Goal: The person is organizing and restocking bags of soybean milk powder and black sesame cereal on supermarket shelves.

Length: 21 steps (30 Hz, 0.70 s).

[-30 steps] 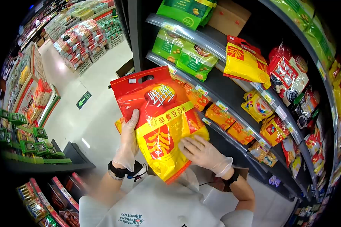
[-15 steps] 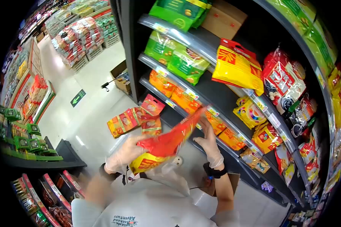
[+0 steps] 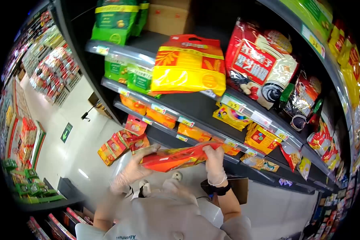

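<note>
A red and yellow food bag (image 3: 176,157) is held roughly level in front of my body, above the floor. My left hand (image 3: 137,167), in a clear plastic glove, is closed around the bag's left end. The other end is gripped by my gloved right hand (image 3: 215,165), thumb on top. The bag is seen nearly edge-on, so its printed front is hidden. Beyond it, a similar yellow and red bag (image 3: 190,70) stands on the shelf, jutting over its front edge.
Several red and orange packets (image 3: 118,146) lie on the floor at the left. Green bags (image 3: 115,20), a cardboard box (image 3: 168,18) and a large red-and-white bag (image 3: 260,60) occupy the shelves. An open carton (image 3: 239,190) stands near my right arm.
My right hand, earlier open beside the bag, now grips its right end. The bag has gone from slanted to nearly level. The view has turned toward the shelves.
</note>
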Motion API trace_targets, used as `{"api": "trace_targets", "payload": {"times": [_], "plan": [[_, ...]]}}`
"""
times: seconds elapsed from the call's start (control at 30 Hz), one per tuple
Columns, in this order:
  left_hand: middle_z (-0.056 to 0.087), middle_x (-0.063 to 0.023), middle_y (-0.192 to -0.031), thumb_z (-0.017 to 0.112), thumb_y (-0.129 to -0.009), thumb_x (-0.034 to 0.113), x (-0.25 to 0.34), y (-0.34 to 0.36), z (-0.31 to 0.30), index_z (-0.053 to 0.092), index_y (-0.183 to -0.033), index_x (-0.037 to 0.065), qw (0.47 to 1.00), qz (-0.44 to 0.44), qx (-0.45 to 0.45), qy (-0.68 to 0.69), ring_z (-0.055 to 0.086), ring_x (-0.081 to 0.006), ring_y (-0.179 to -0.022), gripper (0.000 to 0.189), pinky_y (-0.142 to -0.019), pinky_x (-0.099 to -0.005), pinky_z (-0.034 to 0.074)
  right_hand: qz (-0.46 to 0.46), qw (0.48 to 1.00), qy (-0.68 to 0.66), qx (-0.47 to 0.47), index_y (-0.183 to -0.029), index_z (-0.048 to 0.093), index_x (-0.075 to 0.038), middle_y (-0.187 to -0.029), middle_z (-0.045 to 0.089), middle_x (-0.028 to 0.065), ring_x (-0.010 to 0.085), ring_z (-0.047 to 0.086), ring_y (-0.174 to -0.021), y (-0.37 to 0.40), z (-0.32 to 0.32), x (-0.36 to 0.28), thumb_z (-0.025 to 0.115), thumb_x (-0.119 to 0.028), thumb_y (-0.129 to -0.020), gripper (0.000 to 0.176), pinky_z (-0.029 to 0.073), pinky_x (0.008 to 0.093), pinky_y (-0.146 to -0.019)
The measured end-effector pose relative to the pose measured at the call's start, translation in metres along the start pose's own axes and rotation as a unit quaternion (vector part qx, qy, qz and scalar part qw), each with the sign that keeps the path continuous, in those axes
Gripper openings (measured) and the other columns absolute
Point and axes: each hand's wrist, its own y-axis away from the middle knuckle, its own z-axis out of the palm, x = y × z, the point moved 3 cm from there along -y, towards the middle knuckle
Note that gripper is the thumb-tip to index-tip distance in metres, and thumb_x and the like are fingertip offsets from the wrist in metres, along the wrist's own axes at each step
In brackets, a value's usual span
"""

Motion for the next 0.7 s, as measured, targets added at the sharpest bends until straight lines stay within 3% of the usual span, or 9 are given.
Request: {"api": "trace_targets", "payload": {"times": [0.03,0.13,0.27,0.3,0.47,0.53,0.6,0.67,0.7], "plan": [[0.052,-0.0155,-0.122,0.075,-0.066,0.004,-0.003,-0.011,0.007,0.045,-0.121,0.002,0.981,0.089,-0.013,-0.170,0.047,-0.0283,-0.118,0.063,-0.101,-0.0374,0.036,0.000,0.999,0.038,-0.008,-0.088,0.060,0.000,-0.082,0.061,0.0031,0.0103,0.055,-0.073,-0.002,-0.010,0.001,0.059,-0.004,-0.081,0.009,0.045,0.0233,-0.070],[0.046,-0.0146,-0.130,0.080,-0.062,0.010,-0.012,-0.024,0.029,0.045,-0.124,0.005,0.958,0.037,-0.073,-0.276,0.038,-0.0270,-0.126,0.072,-0.105,-0.0396,0.029,-0.024,0.999,-0.003,0.033,-0.086,0.061,0.000,-0.078,0.061,0.0021,0.0095,0.055,-0.071,-0.008,-0.028,0.005,0.059,-0.005,-0.081,0.008,0.045,0.0227,-0.068],[0.053,-0.0160,-0.122,0.068,-0.077,0.015,-0.025,-0.048,0.059,0.060,-0.106,0.000,0.995,-0.080,0.028,-0.055,0.041,-0.0293,-0.123,0.034,-0.105,-0.0400,0.028,-0.008,0.997,0.074,0.016,-0.087,0.063,0.001,-0.078,0.062,0.0024,0.0099,0.056,-0.069,-0.020,-0.054,-0.006,0.061,-0.006,-0.080,0.010,0.045,0.0222,-0.064],[0.058,-0.0155,-0.117,0.061,-0.083,0.018,-0.024,-0.049,0.068,0.064,-0.096,-0.001,0.985,-0.102,0.139,0.017,0.046,-0.0299,-0.119,0.023,-0.100,-0.0363,0.032,0.011,0.993,0.120,0.006,-0.088,0.064,0.001,-0.079,0.064,0.0040,0.0104,0.058,-0.070,-0.021,-0.058,-0.010,0.065,-0.010,-0.079,0.014,0.046,0.0232,-0.064],[0.065,-0.0162,-0.093,0.058,-0.081,0.008,-0.036,-0.060,0.088,0.063,-0.091,-0.002,0.973,-0.074,0.157,-0.153,0.056,-0.0327,-0.103,0.015,-0.094,-0.0383,0.039,0.029,0.964,0.249,-0.087,-0.096,0.062,0.000,-0.087,0.065,0.0045,0.0140,0.060,-0.081,-0.042,-0.082,-0.013,0.064,-0.005,-0.079,0.017,0.047,0.0281,-0.074],[0.065,-0.0119,-0.094,0.059,-0.077,0.005,-0.034,-0.064,0.095,0.064,-0.090,0.001,0.960,-0.028,0.076,-0.267,0.057,-0.0316,-0.099,0.015,-0.094,-0.0401,0.040,-0.212,0.904,0.359,-0.096,-0.099,0.063,-0.005,-0.090,0.066,0.0063,0.0206,0.062,-0.085,-0.040,-0.079,-0.021,0.067,-0.007,-0.076,0.023,0.048,0.0306,-0.077],[0.066,-0.0106,-0.094,0.059,-0.076,0.005,-0.029,-0.067,0.097,0.064,-0.090,0.003,0.949,-0.017,0.057,-0.310,0.058,-0.0307,-0.097,0.015,-0.094,-0.0403,0.040,-0.233,0.876,0.406,-0.116,-0.101,0.064,-0.008,-0.095,0.065,0.0073,0.0244,0.061,-0.092,-0.036,-0.068,-0.018,0.069,-0.011,-0.074,0.028,0.047,0.0327,-0.081],[0.066,-0.0093,-0.094,0.059,-0.076,0.005,-0.033,-0.065,0.084,0.064,-0.090,0.005,0.933,-0.009,0.035,-0.357,0.058,-0.0297,-0.095,0.015,-0.095,-0.0406,0.040,-0.269,0.767,0.528,-0.246,-0.102,0.061,-0.008,-0.101,0.062,0.0044,0.0197,0.057,-0.096,-0.028,-0.043,-0.009,0.070,-0.022,-0.074,0.032,0.044,0.0310,-0.084],[0.066,-0.0093,-0.094,0.059,-0.075,0.006,-0.042,-0.062,0.073,0.065,-0.090,0.005,0.929,-0.001,0.035,-0.368,0.058,-0.0292,-0.095,0.016,-0.094,-0.0410,0.040,-0.264,0.783,0.502,-0.254,-0.101,0.061,-0.009,-0.097,0.060,0.0031,0.0201,0.056,-0.094,-0.025,-0.032,0.007,0.068,-0.023,-0.075,0.030,0.043,0.0327,-0.082]]}}
